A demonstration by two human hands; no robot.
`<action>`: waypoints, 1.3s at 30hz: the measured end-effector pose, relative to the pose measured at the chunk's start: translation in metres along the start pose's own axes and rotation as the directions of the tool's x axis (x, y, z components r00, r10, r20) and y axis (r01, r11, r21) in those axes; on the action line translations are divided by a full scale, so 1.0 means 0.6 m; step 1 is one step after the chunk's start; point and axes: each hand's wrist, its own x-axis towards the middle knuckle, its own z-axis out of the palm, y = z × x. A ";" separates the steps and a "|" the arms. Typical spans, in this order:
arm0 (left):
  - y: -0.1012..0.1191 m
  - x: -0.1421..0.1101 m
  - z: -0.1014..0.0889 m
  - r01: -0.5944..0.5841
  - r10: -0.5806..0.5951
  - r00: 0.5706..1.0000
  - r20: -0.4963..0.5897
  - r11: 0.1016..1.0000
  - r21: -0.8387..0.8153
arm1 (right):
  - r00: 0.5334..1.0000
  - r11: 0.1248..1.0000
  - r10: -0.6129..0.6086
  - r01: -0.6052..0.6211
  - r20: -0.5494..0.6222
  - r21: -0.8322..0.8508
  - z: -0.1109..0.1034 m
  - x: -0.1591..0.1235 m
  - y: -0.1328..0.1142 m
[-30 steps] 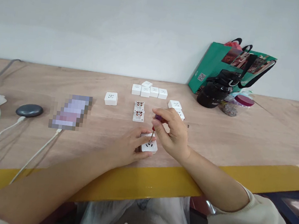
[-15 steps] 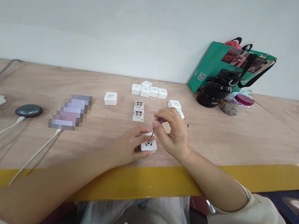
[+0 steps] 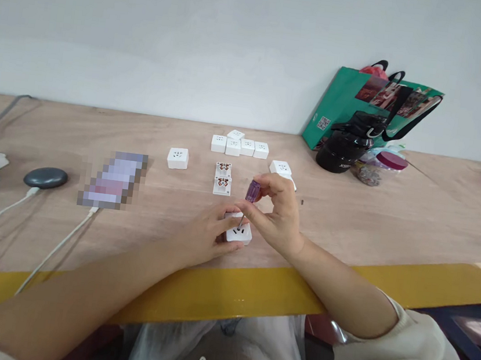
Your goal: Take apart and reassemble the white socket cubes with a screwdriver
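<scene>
A white power socket [image 3: 240, 235] lies face up near the table's front edge. My left hand [image 3: 210, 232] grips it from the left, fingers along its far and near sides. My right hand [image 3: 278, 211] holds a screwdriver by its purple handle [image 3: 253, 191], with the shaft slanting down and its tip at the middle of the socket's face. Just beyond are two open socket bases [image 3: 222, 186] with copper-coloured contacts inside. Behind my right hand sits another white socket [image 3: 281, 168], partly covering a further white piece.
Several white sockets [image 3: 233, 146] are grouped at the back, and a lone socket [image 3: 177, 158] stands left of them. A phone [image 3: 115, 179] and a dark oval device [image 3: 46, 178] with cables lie left. At right are a black bottle [image 3: 340, 151], a green bag [image 3: 343, 93] and a lidded jar [image 3: 382, 167].
The fingers of my right hand have shifted on the screwdriver, so more of its purple handle shows. My left hand and the socket have hardly moved.
</scene>
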 end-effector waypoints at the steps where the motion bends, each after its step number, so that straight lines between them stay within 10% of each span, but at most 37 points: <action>1: 0.000 0.000 0.000 -0.005 0.005 1.000 -0.009 1.000 0.002 | 1.000 1.000 0.026 -0.026 -0.016 -0.002 0.000 0.000 0.000; 39: -0.002 -0.002 0.001 0.014 -0.014 1.000 0.002 1.000 -0.027 | 0.998 0.999 0.031 -0.030 0.052 -0.024 0.001 -0.004 0.000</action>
